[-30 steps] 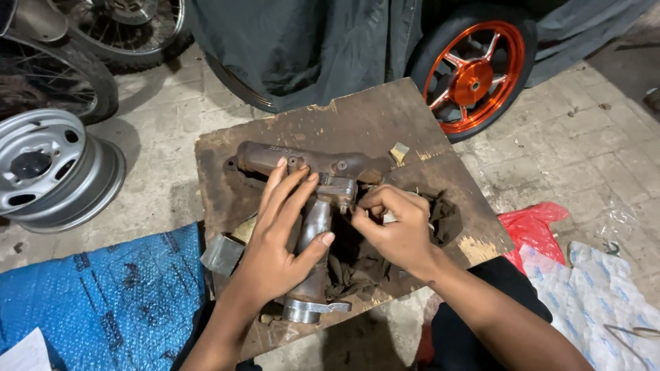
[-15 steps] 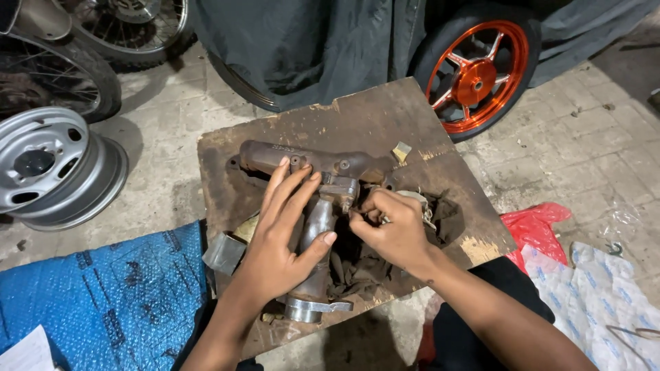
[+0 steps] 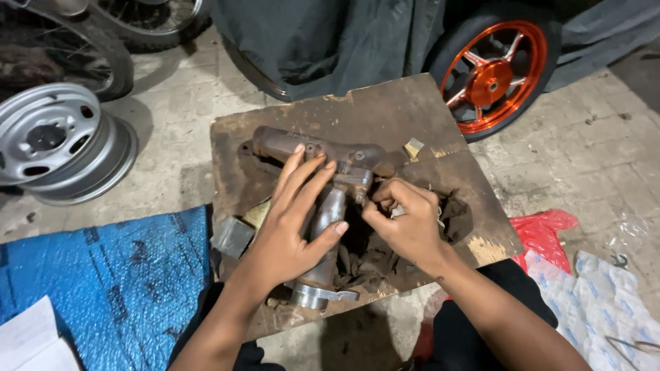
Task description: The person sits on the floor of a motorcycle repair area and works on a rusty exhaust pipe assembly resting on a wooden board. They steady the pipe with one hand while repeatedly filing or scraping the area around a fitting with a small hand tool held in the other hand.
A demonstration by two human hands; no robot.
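Right hand (image 3: pixel 405 223) barely shifted, fingers (image 3: pixel 385 199) pinched at rusty manifold (image 3: pixel 323 154).

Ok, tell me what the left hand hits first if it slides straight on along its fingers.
The left hand points up-right along the rusty pipe casting. Its fingertips already touch the crosswise upper arm; past that lies bare wooden board, then probably the dark cover.

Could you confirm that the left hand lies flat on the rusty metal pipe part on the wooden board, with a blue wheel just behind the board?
Not quite: in the head view the wheel behind the wooden board is orange, not blue. The left hand does lie flat on the rusty pipe part.
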